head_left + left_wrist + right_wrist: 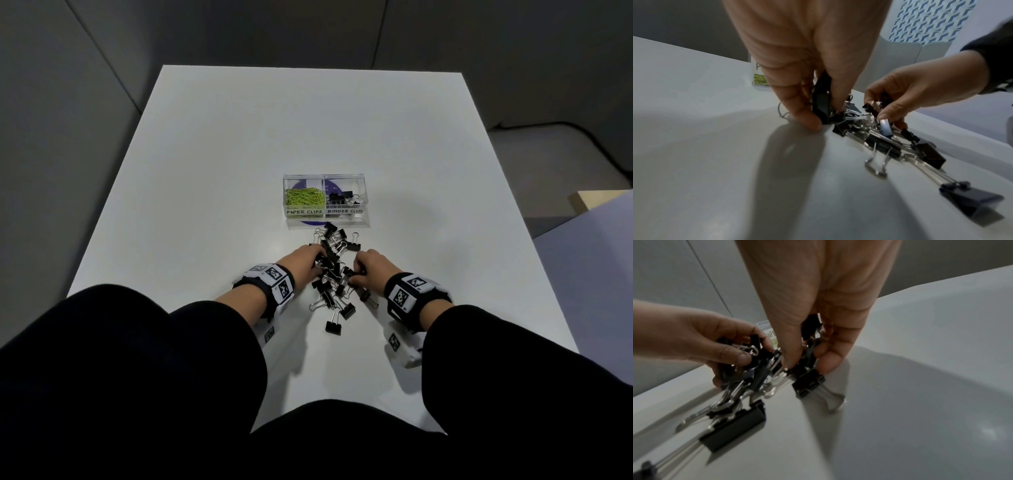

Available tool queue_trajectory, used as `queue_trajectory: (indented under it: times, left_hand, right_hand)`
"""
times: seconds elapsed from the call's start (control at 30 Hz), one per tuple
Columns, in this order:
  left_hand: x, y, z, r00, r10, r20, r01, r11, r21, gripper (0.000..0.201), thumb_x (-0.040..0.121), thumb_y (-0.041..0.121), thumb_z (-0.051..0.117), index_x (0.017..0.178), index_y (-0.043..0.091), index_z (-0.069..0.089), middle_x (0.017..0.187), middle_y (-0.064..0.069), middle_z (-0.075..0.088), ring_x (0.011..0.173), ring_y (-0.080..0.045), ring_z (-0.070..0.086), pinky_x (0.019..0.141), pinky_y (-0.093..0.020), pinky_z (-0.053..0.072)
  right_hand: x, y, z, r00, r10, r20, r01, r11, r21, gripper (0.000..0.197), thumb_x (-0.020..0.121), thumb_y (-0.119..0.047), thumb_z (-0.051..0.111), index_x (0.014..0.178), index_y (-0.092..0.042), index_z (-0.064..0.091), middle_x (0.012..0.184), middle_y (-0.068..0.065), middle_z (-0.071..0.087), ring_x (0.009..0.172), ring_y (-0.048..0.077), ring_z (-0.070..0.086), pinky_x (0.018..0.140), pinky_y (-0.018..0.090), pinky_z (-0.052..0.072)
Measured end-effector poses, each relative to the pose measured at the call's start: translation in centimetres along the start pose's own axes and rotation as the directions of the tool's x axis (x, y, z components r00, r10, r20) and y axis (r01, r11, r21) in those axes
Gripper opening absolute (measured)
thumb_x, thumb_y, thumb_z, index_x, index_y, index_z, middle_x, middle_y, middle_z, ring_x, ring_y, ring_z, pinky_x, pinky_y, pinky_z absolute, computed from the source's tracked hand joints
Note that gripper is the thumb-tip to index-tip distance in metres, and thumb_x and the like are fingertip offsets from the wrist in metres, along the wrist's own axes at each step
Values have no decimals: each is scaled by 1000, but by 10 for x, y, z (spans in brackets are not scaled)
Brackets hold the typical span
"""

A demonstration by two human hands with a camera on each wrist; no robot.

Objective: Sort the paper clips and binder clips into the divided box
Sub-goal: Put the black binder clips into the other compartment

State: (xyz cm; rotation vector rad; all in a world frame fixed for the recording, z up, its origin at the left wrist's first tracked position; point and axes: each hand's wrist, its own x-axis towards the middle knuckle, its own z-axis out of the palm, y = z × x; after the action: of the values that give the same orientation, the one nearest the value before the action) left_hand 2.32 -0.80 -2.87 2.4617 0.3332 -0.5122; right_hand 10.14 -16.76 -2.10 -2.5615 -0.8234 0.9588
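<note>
While both of my hands sit down in the pile of black binder clips [334, 270] at the table's centre, I can read each grip from the wrist views. My left hand [303, 262] comes in from the 9 o'clock side of the pile, its thumb and fingers curled round several clips; the left wrist view shows one black clip [821, 104] pinched upright between thumb and forefinger, with the thumb tip touching the white table [205, 154]. My right hand [371, 265] works from the 3 o'clock side, fingers likewise curled and closed on a bunch of clips [807, 344], and the right wrist view shows another clip [808, 383] lying on the table just beneath the fingertips. Loose clips trail away from the hands toward 6 o'clock, the last one [334, 327] lying a little apart, and more spread toward 12 o'clock, reaching almost to the clear divided box [325, 219]. The box stands at 12 o'clock from the pile. Its left compartment, labelled PAPER CLIPS, holds green paper clips [305, 198]; its right compartment, labelled BINDER CLIPS, holds a few black binder clips [344, 198]. I cannot tell how many clips either hand holds.
</note>
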Motion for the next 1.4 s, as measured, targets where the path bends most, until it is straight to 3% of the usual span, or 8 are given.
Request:
queue_trajectory:
  times: [0.13,0.23,0.47,0.7,0.9,1.0,1.2,1.4]
  left_hand:
    - [-2,1,-7,1000,-28,-8,28,998,-57,32,95,8,46,126,9,47,125,-16,56,108,-29,56,91,-32,42]
    - [-4,1,-14,999,-41,-6,40,994,-98,30,92,-1,42,121,6,48,119,-19,58,96,-30,57,79,-29,40]
    - [-8,3,-30,997,-33,68,35,999,-35,32,92,-3,40,122,4,49,125,-16,58,108,-31,57,78,-25,38]
    - [7,17,-63,1000,-4,-1,4,993,-114,28,96,-3,32,119,3,47,107,-12,53,66,-12,47,53,-18,38]
    - [34,32,-103,990,46,-132,-63,989,-132,29,94,-1,35,119,3,48,119,-18,57,94,-30,55,79,-32,44]
    - [51,38,-115,982,63,-178,-87,988,-128,28,93,-1,38,118,5,50,117,-17,57,91,-27,53,77,-29,40]
    - [85,54,-109,975,142,-171,-162,981,-109,28,92,-3,43,116,5,53,120,-15,60,111,-27,56,88,-29,43]
    - [105,58,-87,980,190,-52,-188,981,46,40,90,8,53,130,10,51,130,-13,54,120,-27,52,100,-30,39]
  right_hand:
    - [-5,2,-4,998,19,-55,-15,997,70,24,84,-4,53,71,-16,38,84,8,50,77,20,45,69,27,34]
    - [-8,4,-9,994,37,-103,-18,983,184,13,84,-4,49,85,-14,40,77,6,52,70,23,49,66,32,41]
    - [-7,5,-32,991,5,-131,16,987,161,20,93,-8,48,107,-3,62,106,17,63,73,25,59,68,28,52]
    - [27,-7,-85,937,-60,-343,97,991,95,24,93,-5,45,108,-1,63,114,20,60,94,28,58,86,29,42]
    - [59,-37,-99,937,-147,-316,153,988,-6,34,94,-6,46,127,-7,53,133,17,48,117,30,53,99,33,40]
    - [63,-33,-93,951,-166,-262,152,986,-73,41,94,-8,46,135,-11,44,148,11,32,130,26,43,107,35,35]
    - [45,0,-78,956,-143,-258,119,987,-107,24,93,-12,43,109,-10,61,112,9,61,103,26,56,83,34,44]
    - [31,19,-46,972,-221,-75,202,958,-202,35,93,-15,47,128,-14,51,135,6,52,120,25,49,98,37,43]
